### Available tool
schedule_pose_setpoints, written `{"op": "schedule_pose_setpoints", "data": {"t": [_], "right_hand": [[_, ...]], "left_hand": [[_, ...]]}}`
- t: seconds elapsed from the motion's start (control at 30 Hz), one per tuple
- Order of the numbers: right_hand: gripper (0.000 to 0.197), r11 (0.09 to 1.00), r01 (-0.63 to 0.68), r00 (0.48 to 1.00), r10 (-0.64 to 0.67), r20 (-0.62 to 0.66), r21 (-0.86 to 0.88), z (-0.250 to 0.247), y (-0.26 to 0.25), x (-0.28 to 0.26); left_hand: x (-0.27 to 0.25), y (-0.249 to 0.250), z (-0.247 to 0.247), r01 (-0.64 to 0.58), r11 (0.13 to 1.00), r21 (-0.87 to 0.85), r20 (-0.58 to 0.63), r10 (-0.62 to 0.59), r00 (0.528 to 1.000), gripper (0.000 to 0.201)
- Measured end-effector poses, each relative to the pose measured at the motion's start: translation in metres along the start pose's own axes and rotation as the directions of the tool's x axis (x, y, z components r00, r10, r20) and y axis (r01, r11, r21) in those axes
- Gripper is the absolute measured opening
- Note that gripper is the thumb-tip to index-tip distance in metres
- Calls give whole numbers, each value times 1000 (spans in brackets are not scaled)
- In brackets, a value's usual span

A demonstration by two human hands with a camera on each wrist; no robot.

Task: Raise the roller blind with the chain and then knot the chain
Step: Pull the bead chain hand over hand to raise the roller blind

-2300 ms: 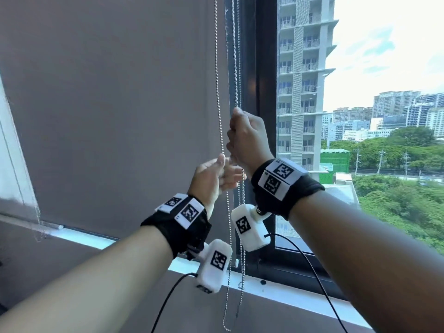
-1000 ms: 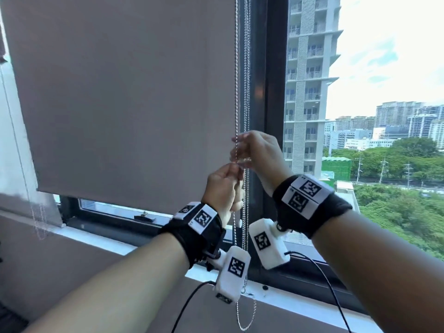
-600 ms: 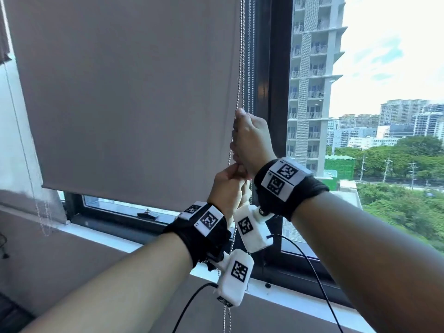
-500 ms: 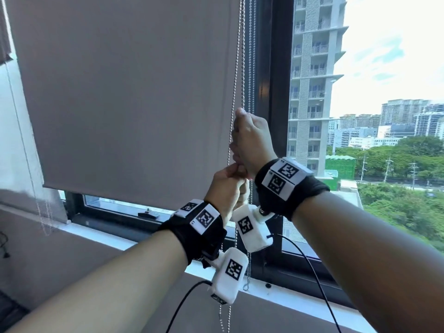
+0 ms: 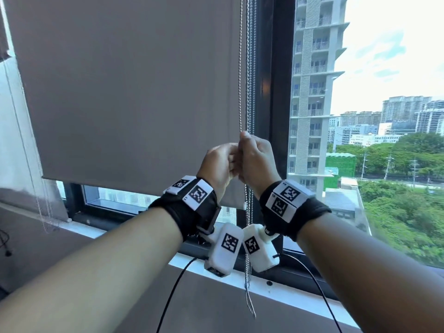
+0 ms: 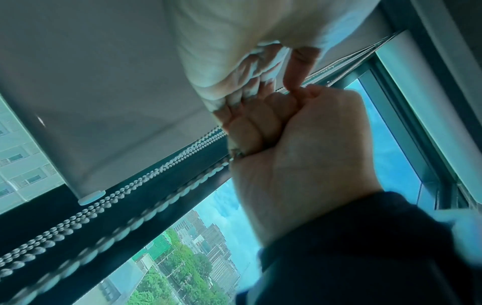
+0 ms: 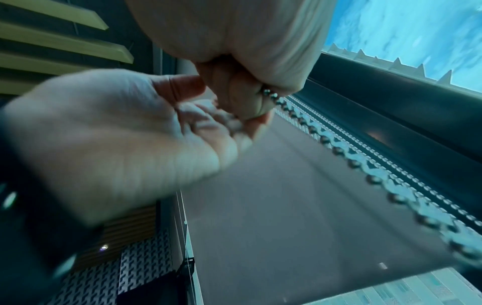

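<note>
The grey roller blind [image 5: 132,92] hangs with its bottom rail [image 5: 144,188] a little above the window's lower frame. Its bead chain [image 5: 247,68] runs down the blind's right edge, and the loop ends near the sill. My right hand [image 5: 258,159] is a fist round the chain at mid height. In the right wrist view the beads leave that fist [image 7: 242,92] as a blurred chain [image 7: 339,148]. My left hand [image 5: 219,162] is beside it at the same height, fingers loosely curled and touching the right fist. In the right wrist view no chain shows in its palm [image 7: 208,123].
A dark window post [image 5: 278,92] stands just right of the chain, with clear glass and city buildings beyond. The white sill [image 5: 300,294] runs below. A second thin chain [image 5: 45,212] hangs at the far left. Black cables trail from both wrist cameras.
The blind's bottom rail has risen off the sill since the earliest frame. In the last half second my right hand came down with the chain and my left hand rose beside it.
</note>
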State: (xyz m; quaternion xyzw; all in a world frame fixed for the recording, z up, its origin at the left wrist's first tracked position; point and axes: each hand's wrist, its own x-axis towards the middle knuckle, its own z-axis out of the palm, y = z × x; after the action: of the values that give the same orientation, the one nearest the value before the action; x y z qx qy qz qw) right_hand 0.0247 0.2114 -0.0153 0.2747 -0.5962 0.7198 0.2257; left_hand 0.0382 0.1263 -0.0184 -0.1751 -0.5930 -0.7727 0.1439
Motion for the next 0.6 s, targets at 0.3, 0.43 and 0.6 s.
{"op": "schedule_pose_setpoints", "data": {"t": [0.3,0.43,0.6], "right_hand": [[44,996,-12,999,15,34,-89,-7,48,-31],[41,992,4,998,4,61,-124,-7,54,-45],[30,985,-40,989,63,132,-165,-17,57,-45]], "left_hand": [[13,23,16,-118,993,-23,-13,118,993,36],[8,10,24,-115,989,89,-19,118,993,36],[6,8,27,-150,976,159,-22,155,988,38]]}}
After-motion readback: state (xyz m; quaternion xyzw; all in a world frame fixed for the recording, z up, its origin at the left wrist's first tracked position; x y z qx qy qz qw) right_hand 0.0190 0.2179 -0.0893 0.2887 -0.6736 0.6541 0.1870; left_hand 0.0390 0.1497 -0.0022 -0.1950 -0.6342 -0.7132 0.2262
